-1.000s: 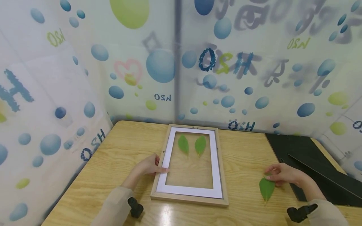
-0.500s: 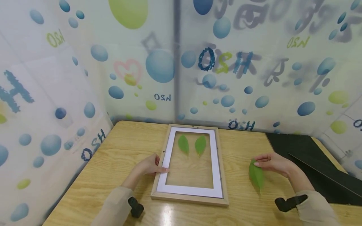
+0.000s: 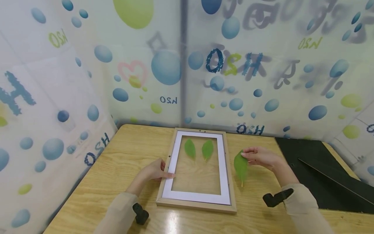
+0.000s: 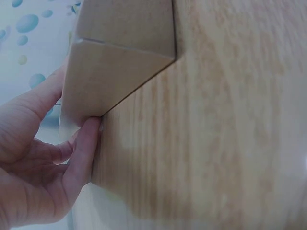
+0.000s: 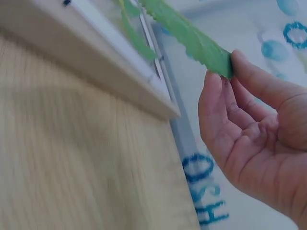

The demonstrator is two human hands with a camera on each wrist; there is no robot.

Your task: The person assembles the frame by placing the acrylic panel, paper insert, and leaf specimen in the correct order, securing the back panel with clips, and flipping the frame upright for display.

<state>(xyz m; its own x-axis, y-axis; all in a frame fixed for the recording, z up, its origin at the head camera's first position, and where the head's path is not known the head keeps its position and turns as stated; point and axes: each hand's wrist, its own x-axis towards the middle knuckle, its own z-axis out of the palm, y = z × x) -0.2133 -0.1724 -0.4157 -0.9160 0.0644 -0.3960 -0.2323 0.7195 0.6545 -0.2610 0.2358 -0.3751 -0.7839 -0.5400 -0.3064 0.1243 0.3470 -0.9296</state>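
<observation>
A light wooden picture frame (image 3: 196,208) with a white mat (image 3: 198,197) lies flat on the table. Two green leaves, a left one (image 3: 190,149) and a right one (image 3: 207,150), lie side by side in the upper part of its opening. My left hand (image 3: 155,170) grips the frame's left side, thumb over the mat and fingers against the outer edge; the left wrist view shows the fingers (image 4: 85,153) low at the wood. Between thumb and fingertips my right hand (image 3: 261,157) pinches a third leaf (image 3: 241,166) by one end, just right of the frame, its stem pointing down.
At the right of the wooden table (image 3: 137,143) lies a black backing board (image 3: 306,152) with its stand flap (image 3: 336,182) raised. A printed curtain (image 3: 204,81) with blue and green dots hangs behind the table and along its left side.
My right hand has carried the third leaf leftward and slightly away from me, from near the black board to beside the frame. My left hand and the frame have stayed put.
</observation>
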